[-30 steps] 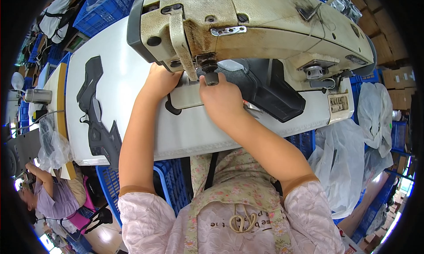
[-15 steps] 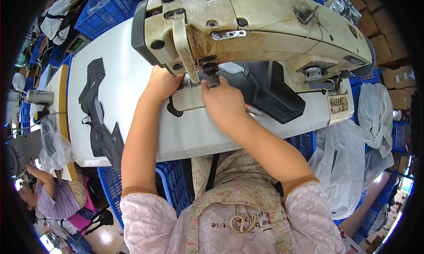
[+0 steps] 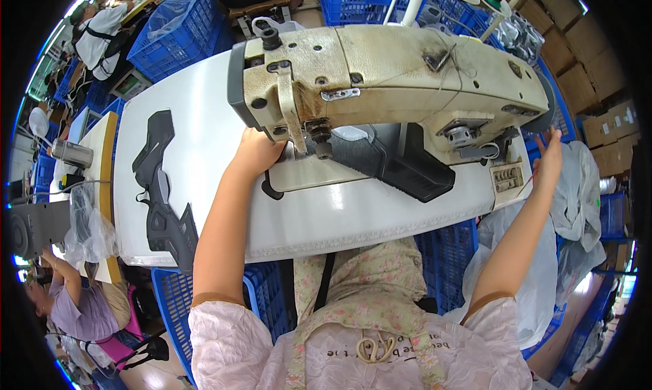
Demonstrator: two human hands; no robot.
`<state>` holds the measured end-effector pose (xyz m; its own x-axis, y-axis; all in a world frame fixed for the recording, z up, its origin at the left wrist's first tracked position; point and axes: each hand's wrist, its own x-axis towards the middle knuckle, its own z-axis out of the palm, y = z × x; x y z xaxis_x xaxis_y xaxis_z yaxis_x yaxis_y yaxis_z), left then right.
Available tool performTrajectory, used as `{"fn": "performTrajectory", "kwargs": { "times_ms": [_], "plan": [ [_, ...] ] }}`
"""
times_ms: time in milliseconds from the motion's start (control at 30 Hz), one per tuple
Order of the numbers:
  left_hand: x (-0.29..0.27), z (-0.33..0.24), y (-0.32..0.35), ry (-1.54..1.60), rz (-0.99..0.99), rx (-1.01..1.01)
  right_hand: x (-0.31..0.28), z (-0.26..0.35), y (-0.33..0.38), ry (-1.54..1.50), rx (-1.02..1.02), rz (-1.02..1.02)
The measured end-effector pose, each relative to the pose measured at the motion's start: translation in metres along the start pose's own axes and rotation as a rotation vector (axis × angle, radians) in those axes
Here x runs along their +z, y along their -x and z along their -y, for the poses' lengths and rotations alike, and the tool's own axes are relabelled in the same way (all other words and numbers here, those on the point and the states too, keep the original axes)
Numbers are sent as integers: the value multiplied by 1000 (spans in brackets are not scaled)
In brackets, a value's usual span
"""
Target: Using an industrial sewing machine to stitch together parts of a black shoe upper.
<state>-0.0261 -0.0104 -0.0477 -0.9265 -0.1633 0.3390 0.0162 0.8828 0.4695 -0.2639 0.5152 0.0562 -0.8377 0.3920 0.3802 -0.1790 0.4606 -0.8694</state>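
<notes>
My left hand [image 3: 258,152] is at the needle end of an off-white sewing machine [image 3: 380,84]. Its thumb side is closed against the edge of a black moulded piece; the machine head hides the other fingers. That black piece [image 3: 418,169] lies under the machine arm and spreads right across the bed, with a pale patch on its far part. Over at the machine's right end, my right hand [image 3: 549,160] reaches up against the dark handwheel [image 3: 541,112]. A thin red tool [image 3: 528,183] sticks out from its palm side; its kind cannot be made out.
Another black cut piece [image 3: 161,193] lies on the left of the white table [image 3: 326,244]. Blue crates [image 3: 173,33] stand behind, and one [image 3: 268,295] is below the front edge. Plastic bags [image 3: 519,268] hang at right. A co-worker [image 3: 85,302] sits at left.
My right hand has left the presser area and moved right to the handwheel. My left hand stays by the needle. The whole view has shifted, showing more behind the machine.
</notes>
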Motion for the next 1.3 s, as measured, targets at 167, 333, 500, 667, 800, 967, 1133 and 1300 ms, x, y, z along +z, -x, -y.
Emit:
{"fn": "performTrajectory", "kwargs": {
  "times_ms": [167, 333, 500, 667, 800, 967, 1133, 1300],
  "plan": [
    [2, 13, 4, 17, 75, -31, 15, -2, -27, -178, 243, 209],
    [5, 20, 6, 22, 82, -27, 15, 40, -73, 289, 208, 209],
    [11, 9, -5, 43, 63, -38, -7, 40, -94, 552, -188, 203],
    [-8, -1, 0, -75, 75, -14, -23, 96, 96, -37, -208, 646],
    [-14, -1, -2, -1, 122, -46, 23, 144, 242, 170, -93, 1426],
    [-40, 4, -4, -155, 120, 180, 96, 94, 257, 322, -376, 1256],
    [-51, 20, 1, -489, 271, 221, 150, 106, 237, 518, -520, 1103],
    [-40, 26, -8, -490, 127, 402, 141, 92, 243, 84, -615, 1082]
  ]
}}
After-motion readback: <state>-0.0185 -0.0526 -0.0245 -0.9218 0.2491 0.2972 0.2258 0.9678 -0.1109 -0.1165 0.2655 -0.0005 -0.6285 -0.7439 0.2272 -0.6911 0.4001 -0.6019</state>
